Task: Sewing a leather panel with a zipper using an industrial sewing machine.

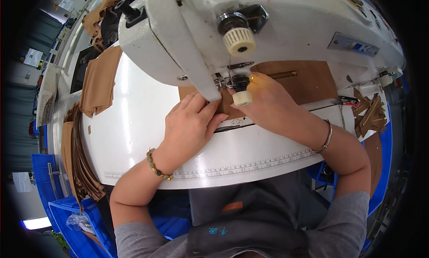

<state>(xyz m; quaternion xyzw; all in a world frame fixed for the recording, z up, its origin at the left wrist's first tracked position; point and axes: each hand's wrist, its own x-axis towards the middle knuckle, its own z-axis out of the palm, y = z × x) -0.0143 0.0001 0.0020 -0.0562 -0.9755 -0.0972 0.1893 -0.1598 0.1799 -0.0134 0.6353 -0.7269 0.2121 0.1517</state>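
Observation:
A brown fabric panel point(313, 81) with a zipper point(283, 74) set in it lies under the head of a white sewing machine point(178, 39). Close to the needle area, my left hand point(190, 122) presses and grips the near edge of this panel, thumb and fingers drawn together. On the other side of the needle, my right hand point(270, 99) holds the panel with bent fingers. A cream knob point(242, 98) on the machine covers part of those fingertips. The machine head hides the stitching point and the left fingertips in part.
Brown cut pieces point(100, 81) are stacked at the left of the white table point(134, 137). More brown pieces point(82, 164) hang over its left edge, above a blue bin point(85, 222). At the right lie brown strips point(372, 115) and a red-and-black handled tool point(348, 101).

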